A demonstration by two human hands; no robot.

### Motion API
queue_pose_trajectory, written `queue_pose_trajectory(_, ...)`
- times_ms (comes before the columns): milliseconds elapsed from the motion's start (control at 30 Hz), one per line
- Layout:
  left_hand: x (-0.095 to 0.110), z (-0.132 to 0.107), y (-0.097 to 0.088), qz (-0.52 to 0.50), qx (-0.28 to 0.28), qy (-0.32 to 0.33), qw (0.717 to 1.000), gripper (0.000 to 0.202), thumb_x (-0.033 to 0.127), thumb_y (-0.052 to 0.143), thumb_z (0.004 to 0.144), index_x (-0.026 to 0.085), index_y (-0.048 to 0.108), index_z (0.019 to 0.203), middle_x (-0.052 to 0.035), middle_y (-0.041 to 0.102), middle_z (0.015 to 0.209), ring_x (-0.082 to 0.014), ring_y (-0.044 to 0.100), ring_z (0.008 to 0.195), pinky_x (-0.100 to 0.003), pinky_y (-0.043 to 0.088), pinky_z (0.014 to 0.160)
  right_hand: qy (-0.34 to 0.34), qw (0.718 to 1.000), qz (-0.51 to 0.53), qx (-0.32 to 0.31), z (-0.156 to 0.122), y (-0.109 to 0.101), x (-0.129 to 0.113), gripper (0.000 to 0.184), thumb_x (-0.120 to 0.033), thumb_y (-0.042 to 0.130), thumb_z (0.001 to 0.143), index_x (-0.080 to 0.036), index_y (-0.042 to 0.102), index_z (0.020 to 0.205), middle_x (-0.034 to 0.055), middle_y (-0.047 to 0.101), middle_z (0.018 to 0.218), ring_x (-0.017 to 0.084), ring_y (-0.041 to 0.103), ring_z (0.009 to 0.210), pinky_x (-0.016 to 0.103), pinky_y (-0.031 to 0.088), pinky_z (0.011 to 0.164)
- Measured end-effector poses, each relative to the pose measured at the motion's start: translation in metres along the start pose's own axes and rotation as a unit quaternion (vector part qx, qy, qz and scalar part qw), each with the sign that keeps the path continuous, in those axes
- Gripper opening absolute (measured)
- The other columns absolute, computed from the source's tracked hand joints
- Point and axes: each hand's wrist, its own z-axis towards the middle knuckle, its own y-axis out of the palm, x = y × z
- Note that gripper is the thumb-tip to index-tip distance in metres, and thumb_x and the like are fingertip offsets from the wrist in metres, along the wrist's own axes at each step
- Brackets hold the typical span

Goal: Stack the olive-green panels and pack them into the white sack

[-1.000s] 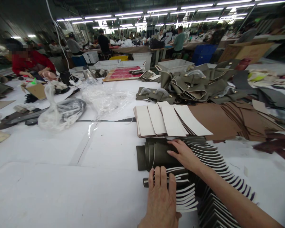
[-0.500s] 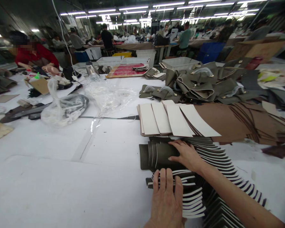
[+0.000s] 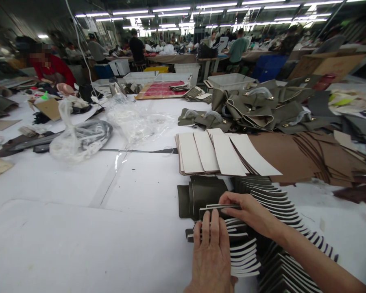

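Between the thumb and fingers of my right hand (image 3: 247,211) is the edge of an olive leather panel (image 3: 220,207), raised and bent toward me. My left hand (image 3: 211,254) lies over a fanned stack of folded olive panels (image 3: 244,254) with pale edges, its fingers curled over the top and their tips by the raised panel. Beyond my hands, more olive panels (image 3: 209,193) lie overlapped and flat. A long row of fanned panels (image 3: 280,205) curves away to the right, partly behind my right forearm.
White-faced brown pieces (image 3: 198,152) and brown sheets (image 3: 271,150) lie just beyond. Olive bag parts with handles (image 3: 247,103) are heaped behind them. Clear plastic bags (image 3: 79,140) lie on the white table (image 3: 64,240) at left. A person in red (image 3: 56,69) works at far left.
My right hand has drawn toward me from the flat panels, lifting and bending an edge beside my left fingers. My left hand remains on the fanned stack.
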Motion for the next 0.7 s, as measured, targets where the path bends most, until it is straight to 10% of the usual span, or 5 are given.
queue_pose_trajectory(200, -0.004, 0.009, -0.014, 0.019, -0.009, 0.043, 0.999, 0.121, 0.06, 0.088, 0.03, 0.004, 0.047, 0.129, -0.0298, 0.04, 0.143, -0.047, 0.037, 0.133, -0.064, 0.045, 0.102, -0.001, 0.994, 0.051, -0.093, 0.002, -0.007, 0.004, 0.036, -0.048, 0.046, 0.093, -0.018, 0.061, 0.081, 0.0007, 0.058, 0.077, 0.016, 0.053, 0.075, 0.026, 0.041, 0.066)
queue_pose_trajectory(367, -0.007, 0.006, -0.013, 0.016, 0.006, 0.047, 0.999, 0.111, 0.058, 0.086, 0.037, 0.007, 0.049, 0.128, -0.0244, 0.052, 0.134, -0.0429, 0.05, 0.122, -0.058, 0.052, 0.096, -0.032, 0.981, -0.19, 0.024, 0.043, 0.003, 0.028, 0.04, -0.034, 0.051, 0.09, -0.016, 0.056, 0.125, 0.011, 0.055, 0.127, 0.025, 0.05, 0.119, 0.039, 0.037, 0.106)
queue_pose_trajectory(533, -0.004, -0.001, 0.002, 0.054, 0.111, 0.016, 0.992, 0.048, 0.038, 0.066, 0.078, 0.017, 0.056, 0.12, -0.0127, 0.058, 0.127, -0.0306, 0.049, 0.12, -0.047, 0.048, 0.098, -0.019, 0.966, -0.257, 0.016, 0.08, 0.018, 0.04, 0.056, -0.034, 0.063, 0.081, -0.014, 0.052, 0.133, 0.0154, 0.049, 0.133, 0.033, 0.047, 0.122, 0.047, 0.039, 0.105)
queue_pose_trajectory(700, -0.001, -0.002, 0.007, 0.049, 0.15, 0.002, 0.987, 0.029, 0.032, 0.05, 0.089, 0.019, 0.059, 0.114, -0.0094, 0.057, 0.124, -0.0273, 0.045, 0.122, -0.044, 0.035, 0.105, -0.01, 0.959, -0.283, 0.019, 0.082, 0.02, 0.034, 0.06, -0.034, 0.073, 0.073, -0.019, 0.054, 0.128, 0.011, 0.053, 0.127, 0.033, 0.047, 0.119, 0.048, 0.04, 0.101)
